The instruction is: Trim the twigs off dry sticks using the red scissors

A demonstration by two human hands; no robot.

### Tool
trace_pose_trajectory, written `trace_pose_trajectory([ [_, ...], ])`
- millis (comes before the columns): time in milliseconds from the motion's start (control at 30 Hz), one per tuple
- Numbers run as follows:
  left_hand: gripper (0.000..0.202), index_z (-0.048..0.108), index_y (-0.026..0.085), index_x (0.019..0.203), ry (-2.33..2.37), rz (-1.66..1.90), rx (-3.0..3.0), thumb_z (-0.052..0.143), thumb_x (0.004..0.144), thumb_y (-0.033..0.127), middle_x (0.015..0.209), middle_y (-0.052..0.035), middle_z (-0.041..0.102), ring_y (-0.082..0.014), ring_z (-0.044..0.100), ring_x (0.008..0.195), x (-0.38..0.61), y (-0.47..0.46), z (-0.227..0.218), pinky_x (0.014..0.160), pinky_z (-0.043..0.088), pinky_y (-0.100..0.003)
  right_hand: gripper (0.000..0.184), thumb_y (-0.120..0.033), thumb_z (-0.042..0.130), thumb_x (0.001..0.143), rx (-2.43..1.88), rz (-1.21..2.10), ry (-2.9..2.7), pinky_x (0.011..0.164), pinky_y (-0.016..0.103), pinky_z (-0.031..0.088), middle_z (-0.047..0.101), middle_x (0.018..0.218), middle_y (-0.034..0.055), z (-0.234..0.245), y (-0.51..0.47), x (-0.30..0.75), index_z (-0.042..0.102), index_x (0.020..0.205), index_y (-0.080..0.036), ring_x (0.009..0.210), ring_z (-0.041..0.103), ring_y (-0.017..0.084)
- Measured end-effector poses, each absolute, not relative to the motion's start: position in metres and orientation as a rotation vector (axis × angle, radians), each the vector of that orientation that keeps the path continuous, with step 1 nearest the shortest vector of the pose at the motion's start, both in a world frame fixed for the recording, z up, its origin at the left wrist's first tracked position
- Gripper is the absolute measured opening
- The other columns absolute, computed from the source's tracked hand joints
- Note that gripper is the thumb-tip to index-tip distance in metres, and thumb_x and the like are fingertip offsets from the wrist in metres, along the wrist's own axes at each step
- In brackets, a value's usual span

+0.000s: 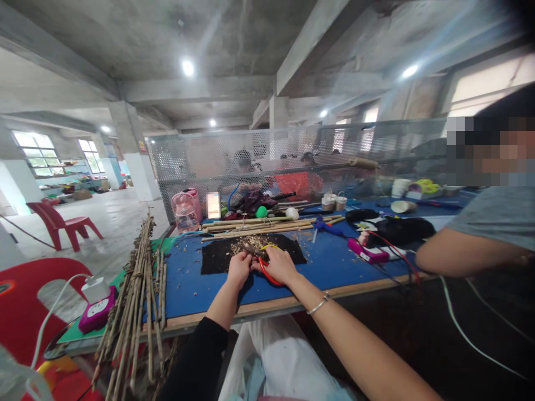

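Observation:
My left hand (238, 268) is closed around a thin dry stick (249, 248) over a black mat (217, 257) on the blue table top (184, 281). My right hand (279, 264) grips red-handled shears (266, 272) whose tip meets the stick near my left fingers. A heap of wood chips (246, 243) lies on the mat just beyond both hands. A silver bracelet (318, 304) circles my right wrist.
A bundle of long dry sticks (136, 303) leans off the table's left end beside a pink power strip (97, 314). Bamboo rods (259, 225) lie across the back. Another person's arm (455, 253) rests on the right. Red chairs (62, 223) stand left; mesh fencing (292, 150) behind.

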State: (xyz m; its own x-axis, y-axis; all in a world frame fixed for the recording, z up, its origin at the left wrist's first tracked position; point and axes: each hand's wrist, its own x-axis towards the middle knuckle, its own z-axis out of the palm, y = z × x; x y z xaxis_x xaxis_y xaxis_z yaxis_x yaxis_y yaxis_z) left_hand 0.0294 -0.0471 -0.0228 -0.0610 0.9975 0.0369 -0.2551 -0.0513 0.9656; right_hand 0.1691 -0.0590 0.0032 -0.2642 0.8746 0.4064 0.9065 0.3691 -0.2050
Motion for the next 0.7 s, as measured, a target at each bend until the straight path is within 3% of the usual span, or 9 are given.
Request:
trace_pose_trajectory([
  [367, 0.012, 0.06, 0.012, 0.072, 1.021, 1.415, 1.014, 0.061, 0.07, 0.024, 0.059, -0.0003, 0.059, -0.0063, 0.05, 0.044, 0.028, -0.0427, -0.0273, 0.045, 0.041, -0.017, 0.058, -0.073, 0.04, 0.072, -1.701, -0.045, -2.206, 0.07, 0.03, 0.041, 0.067, 0.091, 0.0096, 0.0076, -0.0601, 0.1672, 0.058, 0.09, -0.021, 0.085, 0.063, 0.024],
  [700, 0.014, 0.056, 0.013, 0.061, 1.062, 1.419, 0.986, 0.057, 0.073, 0.021, 0.053, 0.0014, 0.054, -0.0058, 0.047, 0.041, 0.0301, -0.0453, -0.0221, 0.043, 0.04, -0.017, 0.06, -0.073, 0.039, 0.072, -1.754, -0.017, -2.2, 0.068, 0.03, 0.043, 0.068, 0.089, 0.0116, 0.0093, -0.0635, 0.166, 0.06, 0.091, -0.02, 0.084, 0.064, 0.025],
])
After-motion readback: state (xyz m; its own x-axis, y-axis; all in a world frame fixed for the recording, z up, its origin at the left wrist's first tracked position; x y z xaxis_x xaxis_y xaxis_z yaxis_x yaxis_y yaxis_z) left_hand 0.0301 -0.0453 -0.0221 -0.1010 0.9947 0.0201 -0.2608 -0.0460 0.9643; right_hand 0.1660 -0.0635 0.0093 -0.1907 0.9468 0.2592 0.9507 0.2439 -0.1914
